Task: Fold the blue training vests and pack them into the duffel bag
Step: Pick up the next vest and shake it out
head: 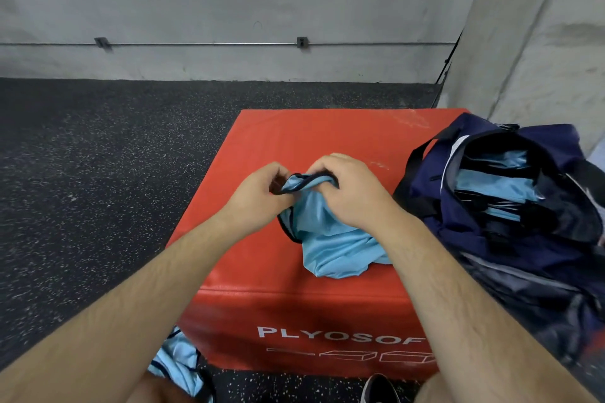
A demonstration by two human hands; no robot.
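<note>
We've got both hands on one blue vest (330, 239) bunched on the red box (327, 134): left hand (258, 193) and right hand (350, 190) pinching its dark trim. Bag (510, 222) open just right, vests inside. Risk: slippery mesh twists, fold goes crooked

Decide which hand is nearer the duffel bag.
Right. The right hand grips the blue vest next to the duffel bag; the left hand holds the same vest, farther from the bag.

Left hand (258, 195), right hand (352, 196) together, fingers (327, 165) curled
</note>
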